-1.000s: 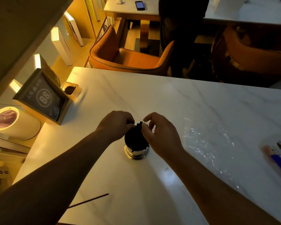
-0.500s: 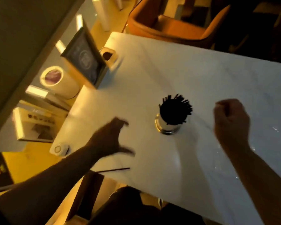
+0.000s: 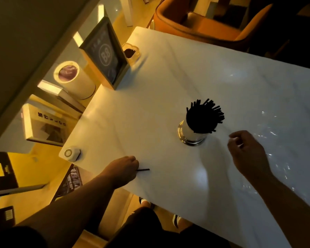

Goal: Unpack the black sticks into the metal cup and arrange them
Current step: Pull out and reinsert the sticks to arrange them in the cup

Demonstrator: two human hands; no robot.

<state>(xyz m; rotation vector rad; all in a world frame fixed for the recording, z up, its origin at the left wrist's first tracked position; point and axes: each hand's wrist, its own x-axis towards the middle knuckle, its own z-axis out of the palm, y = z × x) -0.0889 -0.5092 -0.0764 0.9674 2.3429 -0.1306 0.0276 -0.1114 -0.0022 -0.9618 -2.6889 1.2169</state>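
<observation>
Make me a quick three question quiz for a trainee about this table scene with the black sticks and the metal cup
1. True or false: every black stick is already in the metal cup.
2. Which hand is at the stray stick lying on the table?
A. left hand
B. right hand
3. Fill in: the framed sign at the table's far left edge reads ____.

Key: 1 false, one stick lies near the table's front edge; 2 A; 3 B8.
</observation>
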